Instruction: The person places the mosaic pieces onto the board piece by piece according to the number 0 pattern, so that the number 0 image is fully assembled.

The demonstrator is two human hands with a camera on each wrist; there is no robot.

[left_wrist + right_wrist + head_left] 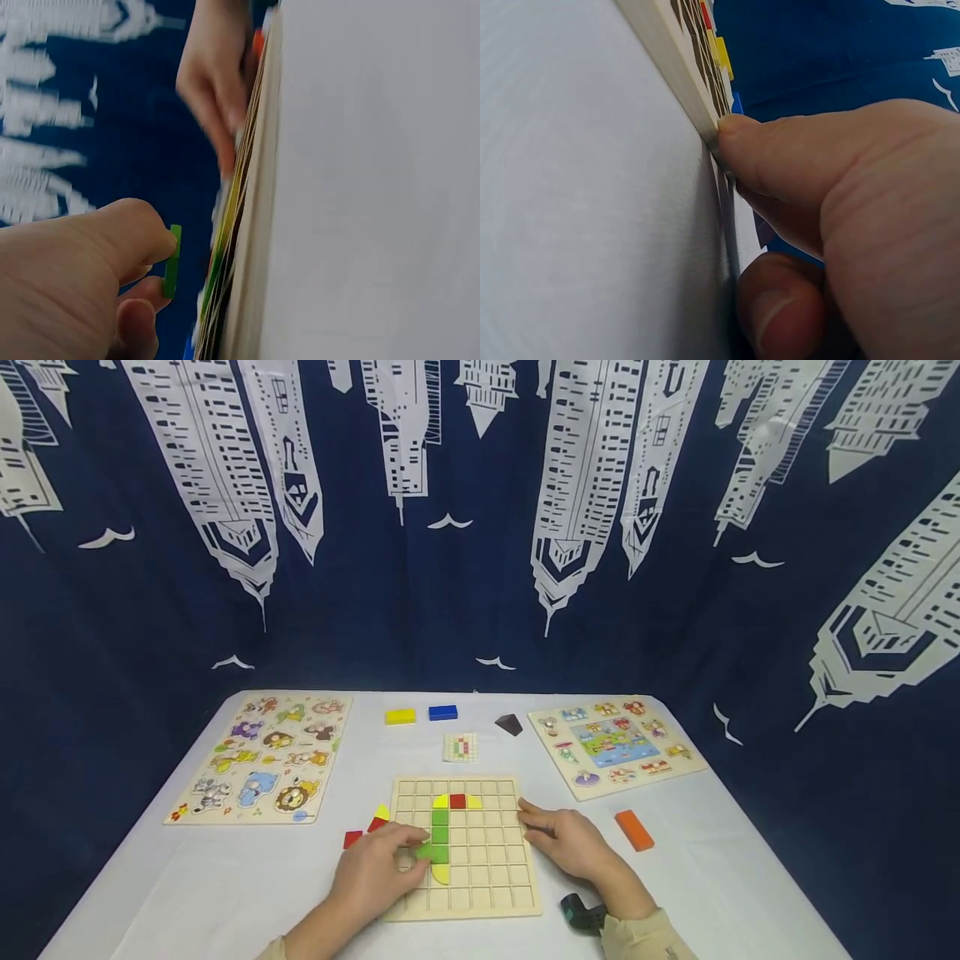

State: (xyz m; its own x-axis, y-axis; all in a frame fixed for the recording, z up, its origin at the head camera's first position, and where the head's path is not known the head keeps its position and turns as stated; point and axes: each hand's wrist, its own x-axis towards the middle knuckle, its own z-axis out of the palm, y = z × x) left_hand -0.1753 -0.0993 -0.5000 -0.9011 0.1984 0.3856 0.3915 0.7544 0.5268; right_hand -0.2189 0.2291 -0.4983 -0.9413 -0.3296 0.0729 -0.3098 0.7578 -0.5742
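Fingers of my left hand [372, 875] pinch a flat green wooden piece [426, 852] over the square wooden grid board [483, 893]. My right hand [567, 842] presses the board's right edge, thumb against its side, holding nothing.

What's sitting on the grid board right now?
On the grid board: yellow, red and green tiles in a column. The left hand pinches a green piece and hides cells beneath it.

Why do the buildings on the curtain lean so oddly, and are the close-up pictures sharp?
Head view: the wide lens bends the curtain print outward; light is even. Left wrist view: the right hand is motion-blurred, the green piece fairly crisp. Right wrist view: the fingers fill the frame; the grid board is soft.
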